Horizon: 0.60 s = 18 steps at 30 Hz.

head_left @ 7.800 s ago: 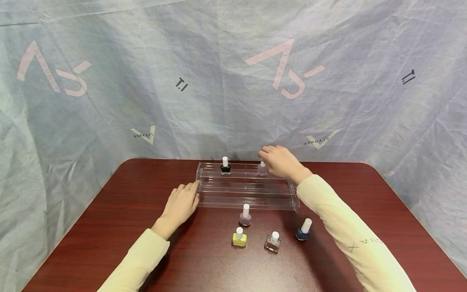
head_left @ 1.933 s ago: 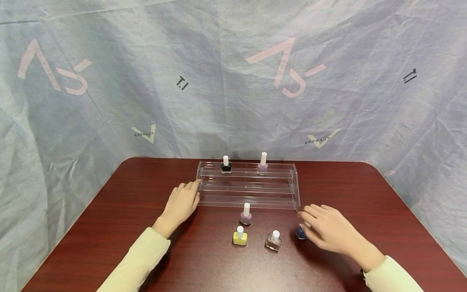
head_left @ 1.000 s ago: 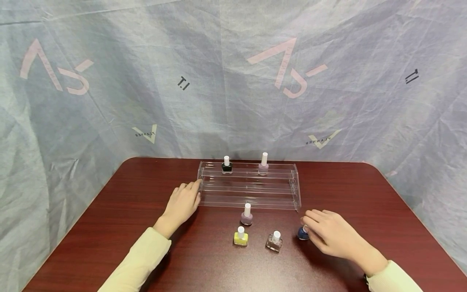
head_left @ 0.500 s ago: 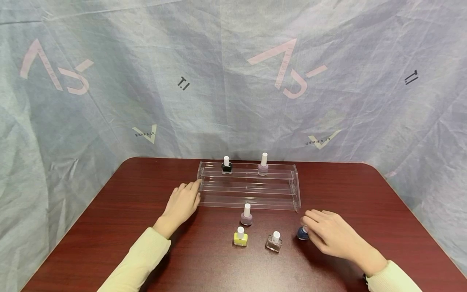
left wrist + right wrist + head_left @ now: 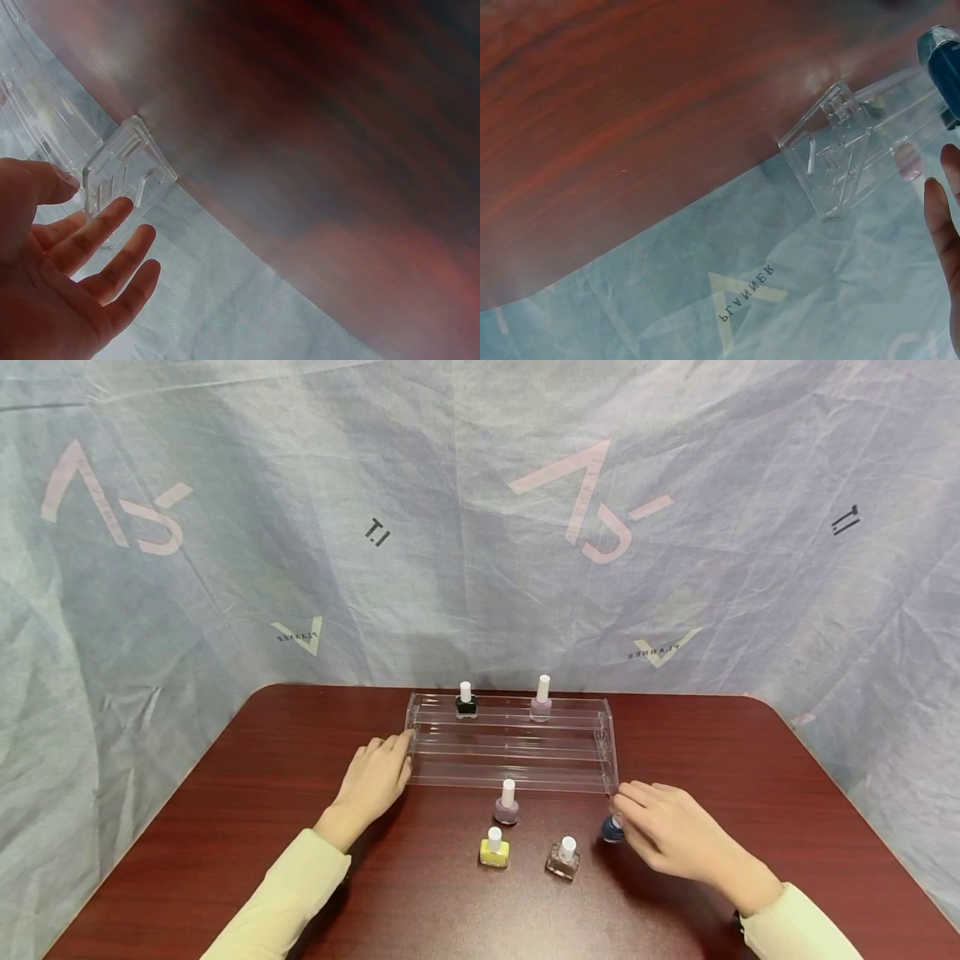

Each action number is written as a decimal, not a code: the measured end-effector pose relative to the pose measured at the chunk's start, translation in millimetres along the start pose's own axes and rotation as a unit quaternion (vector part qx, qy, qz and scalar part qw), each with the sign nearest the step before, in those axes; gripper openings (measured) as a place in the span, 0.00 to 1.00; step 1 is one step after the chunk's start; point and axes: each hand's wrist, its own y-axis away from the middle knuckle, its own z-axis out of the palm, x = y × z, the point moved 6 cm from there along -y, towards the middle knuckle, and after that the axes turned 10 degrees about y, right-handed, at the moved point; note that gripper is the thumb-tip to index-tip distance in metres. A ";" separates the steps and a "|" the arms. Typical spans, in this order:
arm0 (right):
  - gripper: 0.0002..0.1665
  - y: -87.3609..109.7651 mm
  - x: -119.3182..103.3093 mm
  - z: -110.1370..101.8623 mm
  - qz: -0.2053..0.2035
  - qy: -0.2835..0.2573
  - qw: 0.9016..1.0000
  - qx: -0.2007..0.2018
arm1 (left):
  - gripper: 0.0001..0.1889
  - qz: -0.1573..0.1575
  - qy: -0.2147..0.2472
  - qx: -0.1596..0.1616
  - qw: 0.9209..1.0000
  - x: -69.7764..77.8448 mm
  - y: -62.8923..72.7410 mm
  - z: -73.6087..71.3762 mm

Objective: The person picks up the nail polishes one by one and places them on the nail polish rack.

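My right hand (image 5: 675,827) pinches the white cap of a dark blue nail polish bottle (image 5: 612,829), just off the front right corner of a clear tiered rack (image 5: 517,772). In the right wrist view the bottle (image 5: 946,71) tilts beside my fingers, its cap out of sight. My left hand (image 5: 372,777) touches the rack's left side with loosely extended fingers. In the left wrist view its thumb and fingers lie against the clear side panel (image 5: 124,169). A black polish bottle (image 5: 466,703) and a pale lilac one (image 5: 541,706) stand on the rack's top tier.
In front of the rack, on the dark red wood table (image 5: 300,727), stand a mauve polish bottle (image 5: 507,810), a yellow one (image 5: 494,852) and a glittery brown one (image 5: 563,860). A grey printed cloth (image 5: 450,568) hangs behind the table.
Earlier, my right hand was at the lilac bottle on the top tier; it then came down to the blue bottle. Just now it has shifted that bottle slightly left and toward the rack. My left hand stays put.
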 end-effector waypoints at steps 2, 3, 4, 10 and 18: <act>0.06 -3.3 0.0 0.3 0.000 0.000 1.000 0.000 | 0.22 0.000 0.001 0.001 1.000 -0.3 -0.3 0.3; 0.05 -4.9 0.1 0.6 0.000 0.000 1.000 0.000 | 0.22 0.000 0.001 0.001 1.000 -0.4 -0.3 0.5; 0.05 -6.7 0.1 0.9 0.000 -0.001 1.000 0.000 | 0.22 0.001 0.001 0.002 1.000 -0.6 -0.2 0.6; 0.03 -16.4 1.4 2.9 0.000 -0.003 1.000 0.001 | 0.22 0.003 0.004 0.007 1.000 -0.5 -0.2 1.2; 0.04 -26.8 2.3 7.6 -0.013 -0.008 1.000 -0.010 | 0.22 0.003 0.005 0.008 1.000 0.6 0.6 0.6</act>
